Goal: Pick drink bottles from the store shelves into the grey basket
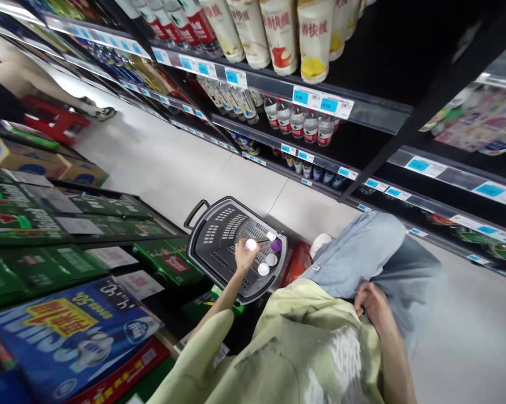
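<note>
My left hand (245, 255) reaches over the grey and black shopping basket (219, 252), its fingers wrapped round a white-capped bottle (251, 244). Beside it in the basket's right part are more white tops (263, 269) and a purple item (276, 245). My right hand (368, 300) rests on my jeans at the thigh, fingers curled; whether anything small is inside them is hidden.
Shelves of bottles (278, 33) run along the top and right. Green beer boxes (21, 213) and a blue box (76, 336) are stacked on the left. Another person's leg (38, 78) and a red stool (55, 120) are at the upper left.
</note>
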